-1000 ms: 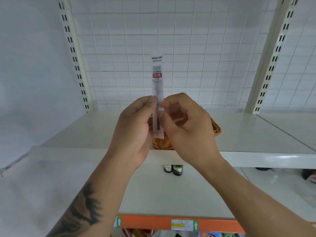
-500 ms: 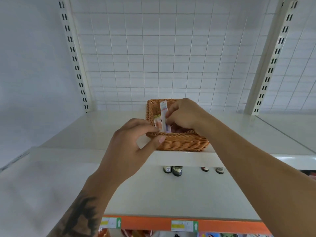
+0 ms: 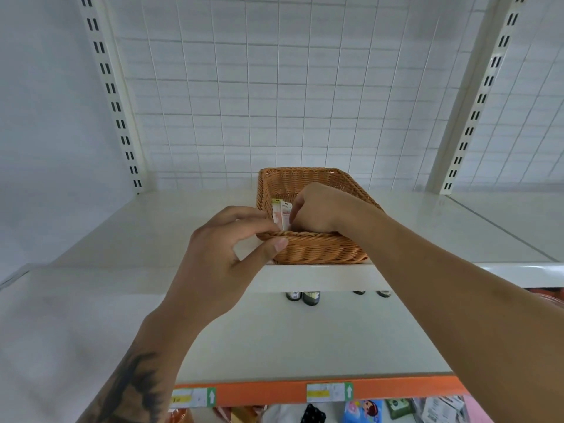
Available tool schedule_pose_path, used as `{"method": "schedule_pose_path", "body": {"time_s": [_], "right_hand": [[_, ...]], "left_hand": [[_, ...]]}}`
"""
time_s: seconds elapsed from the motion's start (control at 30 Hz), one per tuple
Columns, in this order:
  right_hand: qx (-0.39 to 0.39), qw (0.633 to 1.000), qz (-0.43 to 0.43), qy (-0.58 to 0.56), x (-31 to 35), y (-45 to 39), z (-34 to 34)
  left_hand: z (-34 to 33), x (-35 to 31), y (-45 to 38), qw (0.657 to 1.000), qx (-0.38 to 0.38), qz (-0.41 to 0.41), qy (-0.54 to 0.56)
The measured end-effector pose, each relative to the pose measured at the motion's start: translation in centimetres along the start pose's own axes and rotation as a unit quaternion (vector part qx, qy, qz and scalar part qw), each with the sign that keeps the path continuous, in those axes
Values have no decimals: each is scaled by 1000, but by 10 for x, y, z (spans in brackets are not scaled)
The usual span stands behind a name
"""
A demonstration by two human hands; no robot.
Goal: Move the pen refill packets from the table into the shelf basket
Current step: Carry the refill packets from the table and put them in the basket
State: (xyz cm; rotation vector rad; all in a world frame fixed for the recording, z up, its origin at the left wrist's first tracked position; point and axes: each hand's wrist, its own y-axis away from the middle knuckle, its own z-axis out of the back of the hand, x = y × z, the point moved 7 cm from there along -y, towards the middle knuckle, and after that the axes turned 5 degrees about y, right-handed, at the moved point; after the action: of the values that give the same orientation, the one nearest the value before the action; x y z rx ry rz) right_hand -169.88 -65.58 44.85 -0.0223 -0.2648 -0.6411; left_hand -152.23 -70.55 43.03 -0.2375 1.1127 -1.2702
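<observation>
refill packets point(image 3: 282, 215): two, upright, inside left front | wicker basket point(image 3: 320, 250): on upper shelf edge

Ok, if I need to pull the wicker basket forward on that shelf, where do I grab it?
Take the wicker basket by its near front rim, coming from the front edge of the shelf. That woven lip faces you. The left hand already has fingers at that rim's left corner; the right hand is inside, at the upright packets.
</observation>
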Motion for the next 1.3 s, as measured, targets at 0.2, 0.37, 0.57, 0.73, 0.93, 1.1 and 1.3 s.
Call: {"method": "schedule_pose_path", "body": {"time_s": [0.2,0.37,0.57,0.73,0.93,1.1,1.3], "right_hand": [[-61,998,-11,6,-2,-1,8],[-256,964,61,-48,11,54,36],[-411,891,192,0,18,147,-19],[-346,907,238,36,23,207,-98],[-196,938,283,24,17,274,-228],[-45,939,342,-2,49,365,-346],[109,912,395,11,76,462,-443]], "left_hand": [[-3,9,2,999,-6,-1,43],[9,-1,22,999,-25,5,38],[21,-18,75,997,2,64,-52],[12,-28,174,973,49,170,-150],[6,-53,347,919,63,292,-257],[15,-94,512,847,89,413,-323],[20,-149,653,740,107,584,-316]]}}
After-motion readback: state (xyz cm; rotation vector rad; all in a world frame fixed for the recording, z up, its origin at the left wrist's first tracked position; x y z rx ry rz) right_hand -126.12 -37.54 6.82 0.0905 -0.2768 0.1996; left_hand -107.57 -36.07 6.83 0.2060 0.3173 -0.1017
